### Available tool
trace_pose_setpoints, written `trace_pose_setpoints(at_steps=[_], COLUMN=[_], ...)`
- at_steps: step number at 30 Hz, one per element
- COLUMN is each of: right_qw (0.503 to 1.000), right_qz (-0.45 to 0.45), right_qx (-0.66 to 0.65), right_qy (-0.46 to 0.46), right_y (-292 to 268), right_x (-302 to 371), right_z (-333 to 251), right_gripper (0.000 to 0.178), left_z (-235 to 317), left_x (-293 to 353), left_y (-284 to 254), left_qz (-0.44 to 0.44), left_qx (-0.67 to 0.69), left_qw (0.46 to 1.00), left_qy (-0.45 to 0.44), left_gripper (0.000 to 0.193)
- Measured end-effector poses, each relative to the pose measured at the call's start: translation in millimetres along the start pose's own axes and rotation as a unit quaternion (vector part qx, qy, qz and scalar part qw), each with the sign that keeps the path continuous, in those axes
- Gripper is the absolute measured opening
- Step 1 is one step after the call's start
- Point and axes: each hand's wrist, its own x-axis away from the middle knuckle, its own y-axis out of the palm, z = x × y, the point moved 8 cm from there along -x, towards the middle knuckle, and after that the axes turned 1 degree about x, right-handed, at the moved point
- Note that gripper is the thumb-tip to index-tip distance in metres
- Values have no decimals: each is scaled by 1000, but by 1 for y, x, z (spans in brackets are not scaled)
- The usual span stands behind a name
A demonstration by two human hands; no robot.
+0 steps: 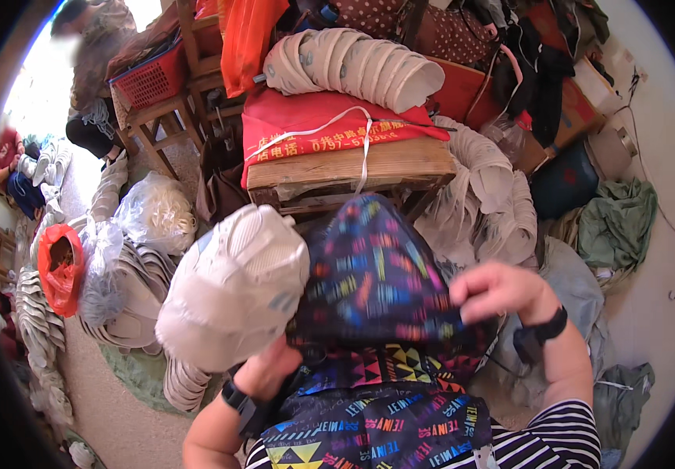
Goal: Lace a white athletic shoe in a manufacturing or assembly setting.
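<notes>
A pale beige cap with mesh panels is held up at my left side, crown toward me. My left hand grips it from below; the cap hides most of its fingers. Over my lap spreads a dark apron with a bright multicoloured print. My right hand hovers at the apron's right side, apart from the cap. Its fingers are curled together and slightly blurred, and anything between them is too small to make out. Each wrist wears a dark band.
Ahead stands a wooden stool with a red cloth, a white cord and a row of nested caps. More nested caps lie right. At left are a red plastic bag and a clear bag. Other people sit far left.
</notes>
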Motion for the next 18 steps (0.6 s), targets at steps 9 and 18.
trace_pose_setpoints(at_steps=[9,18], right_qw=[933,882], right_qz=[-283,-376], right_qx=[170,198], right_qy=[143,206], right_y=[69,56], right_x=[33,31], right_z=[106,136], right_gripper=[23,26], left_z=[4,3], left_x=[55,53], left_y=[36,-7], left_qz=[-20,-59], left_qx=[-47,-60], left_qw=[998,991], left_qy=[40,-106], left_gripper=[49,55])
